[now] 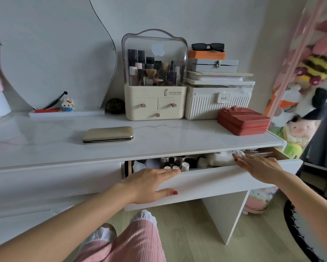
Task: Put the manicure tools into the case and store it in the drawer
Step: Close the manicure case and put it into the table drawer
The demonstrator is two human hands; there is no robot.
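The person's left hand [151, 184] and right hand [259, 167] lie flat with straight fingers on the front of the partly open drawer [206, 183], holding nothing; the closed gold case [108, 134] lies on the table [45, 146] above

Only a couple of things I can actually read here. My cream plastic cosmetic organizer with the clear domed lid [154, 103] says "Serious Life" on the front, with a smaller line underneath that's too tiny to make out. The white ribbed storage box [212, 108] beside it has a little tag reading "KaSs", I think.
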